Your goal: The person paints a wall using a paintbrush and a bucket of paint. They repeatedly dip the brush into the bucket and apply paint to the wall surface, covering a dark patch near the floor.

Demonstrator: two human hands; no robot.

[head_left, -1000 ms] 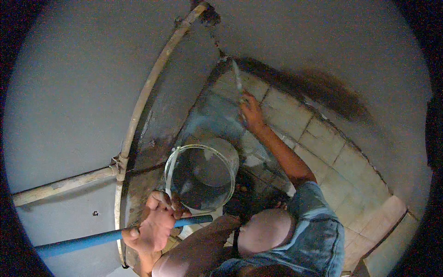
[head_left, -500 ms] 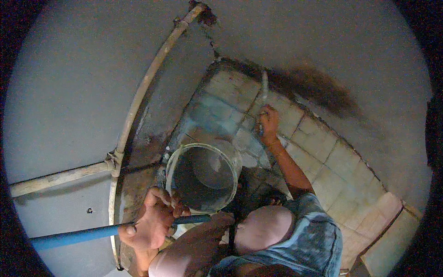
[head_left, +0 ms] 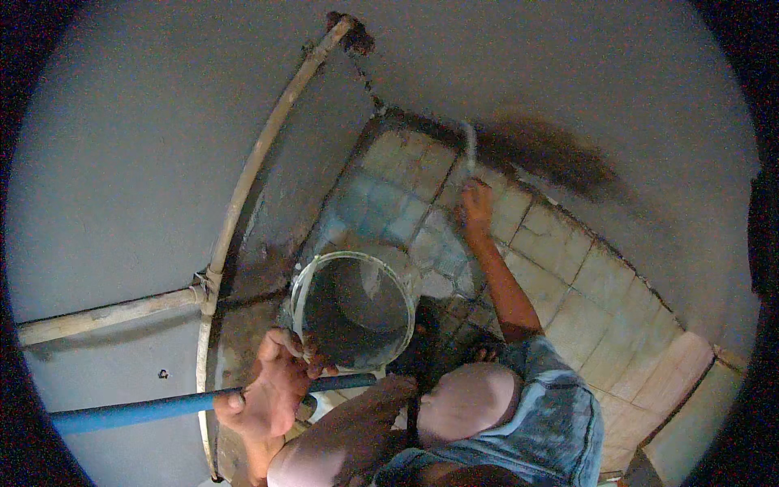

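Note:
My left hand (head_left: 272, 390) is at the lower left, palm up with curled fingers. It is closed across a long blue pipe (head_left: 146, 412), which runs from the left edge to near my knee. Its fingertips are close to the near rim of a whitish bucket (head_left: 412, 300). My right hand (head_left: 477, 203) reaches forward over the floor tiles, fingers closed at the near end of a thin pale rod (head_left: 471, 148). The rod's far end meets the foot of the back wall. Dim light and blur hide how the right fingers wrap it.
Old pale pipes (head_left: 251, 162) run along the left wall, joined at a tee (head_left: 207, 288). Dirty square tiles (head_left: 568, 243) cover the floor. A dark stain (head_left: 560, 150) marks the back wall's base. My bare knee (head_left: 466, 402) is close beside the bucket.
My right hand has shifted slightly farther forward along the pale rod's line. The view has moved a little. My left hand stays on the blue pipe.

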